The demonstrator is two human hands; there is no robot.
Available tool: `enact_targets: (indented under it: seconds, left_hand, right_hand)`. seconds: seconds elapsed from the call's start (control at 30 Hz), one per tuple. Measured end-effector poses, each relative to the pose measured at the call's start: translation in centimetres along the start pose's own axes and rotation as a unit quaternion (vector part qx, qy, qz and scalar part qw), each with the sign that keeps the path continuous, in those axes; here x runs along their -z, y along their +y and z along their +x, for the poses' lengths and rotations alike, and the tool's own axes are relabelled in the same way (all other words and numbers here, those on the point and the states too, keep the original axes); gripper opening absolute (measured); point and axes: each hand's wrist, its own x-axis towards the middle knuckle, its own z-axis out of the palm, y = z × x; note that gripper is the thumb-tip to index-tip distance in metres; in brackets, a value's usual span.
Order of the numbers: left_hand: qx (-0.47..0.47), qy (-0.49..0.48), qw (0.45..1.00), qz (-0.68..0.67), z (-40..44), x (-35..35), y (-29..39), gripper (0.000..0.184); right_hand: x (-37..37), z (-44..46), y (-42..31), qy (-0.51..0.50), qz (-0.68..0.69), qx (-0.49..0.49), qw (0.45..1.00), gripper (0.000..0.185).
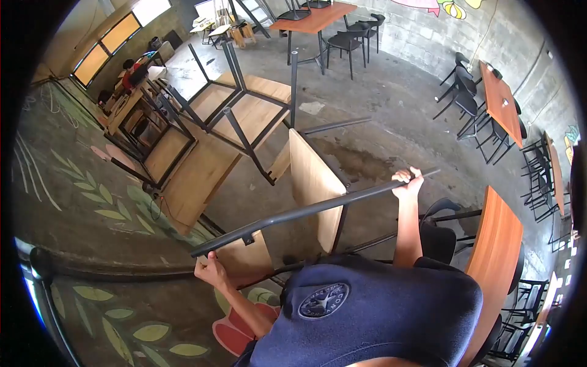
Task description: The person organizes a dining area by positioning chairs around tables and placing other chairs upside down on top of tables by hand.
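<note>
A long dark metal tube point(318, 208), slightly bent, slants across in front of my body. My left hand point(211, 270) grips its lower left end, thumb on top. My right hand point(408, 183) is wrapped around it near the upper right end. A small bracket point(249, 240) sticks out from the tube's underside, nearer my left hand. Just beyond the tube, a wooden panel point(313, 177) stands on edge. Partly hidden below the tube is another pale wooden board point(244, 260).
Upturned tables with dark metal legs point(251, 116) rest ahead on the left, above a wooden bench top point(199, 171). An orange-brown table point(496, 244) stands close on my right. Dark chairs point(345, 41) and more tables line the far side. A painted wall point(85, 232) runs along the left.
</note>
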Motion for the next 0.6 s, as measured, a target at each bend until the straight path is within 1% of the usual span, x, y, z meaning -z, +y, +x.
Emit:
enact_targets:
  seconds: [0.03,0.07,0.1,0.13,0.17,0.2,0.27,0.3,0.33,0.4,0.43,0.47,0.5,0.53,0.6]
  left_hand:
    - [-0.002,-0.024,1.000,-0.002,0.3,-0.1,0.7,0.062]
    - [-0.004,-0.048,0.999,-0.002,0.7,-0.1,1.7,0.055]
    - [-0.001,-0.043,0.999,0.000,0.8,-0.3,2.8,0.055]
    - [0.003,-0.062,0.998,-0.023,0.9,-0.9,4.5,0.043]
    - [0.006,-0.081,0.996,-0.045,0.9,-1.2,6.1,0.032]
    - [0.034,-0.121,0.991,-0.039,1.0,-1.2,7.5,0.021]
    - [-0.001,-0.136,0.990,-0.033,1.0,-2.0,10.0,0.023]
    - [-0.002,-0.147,0.988,-0.040,0.9,-2.3,11.0,0.024]
    - [0.002,-0.160,0.986,-0.041,0.7,-2.4,11.8,0.026]
    - [0.018,-0.180,0.982,-0.054,-0.1,-3.2,12.4,0.030]
    - [0.016,-0.183,0.982,-0.044,-0.7,-3.6,12.8,0.033]
    - [0.013,-0.187,0.982,-0.034,-1.2,-3.9,13.6,0.037]
    - [-0.031,-0.211,0.977,0.014,-1.5,-3.8,14.5,0.032]
    - [-0.010,-0.219,0.976,-0.001,-2.3,-4.5,14.0,0.038]
    - [-0.019,-0.249,0.968,0.042,-3.2,-5.2,15.1,0.044]
  right_hand:
    - [0.4,0.4,0.2,0.093,-0.035,0.054,0.994,0.030]
    - [1.1,1.1,0.2,0.156,-0.048,0.082,0.983,0.027]
    - [1.9,1.6,0.1,0.192,-0.056,0.078,0.977,0.026]
    - [2.5,2.2,0.0,0.229,-0.066,0.074,0.968,0.027]
    - [3.7,3.2,-0.3,0.270,-0.115,0.093,0.951,0.036]
    - [4.9,4.1,-0.7,0.291,-0.125,0.069,0.946,0.045]
    - [6.2,4.2,-0.4,0.298,-0.173,0.071,0.936,0.045]
    - [6.8,4.4,0.1,0.318,-0.206,0.100,0.920,0.040]
    - [9.0,5.5,-0.2,0.293,-0.252,0.123,0.914,0.035]
    - [9.2,5.6,0.9,0.372,-0.265,0.145,0.878,0.041]
    - [9.5,6.0,1.5,0.368,-0.269,0.139,0.879,0.041]
    - [10.2,6.5,2.1,0.375,-0.338,0.134,0.853,0.048]
    - [10.7,7.1,2.5,0.380,-0.404,0.129,0.822,0.054]
    - [9.5,6.3,4.3,0.394,-0.497,0.148,0.759,0.050]
    - [8.9,5.3,7.4,0.211,-0.625,0.127,0.741,0.037]
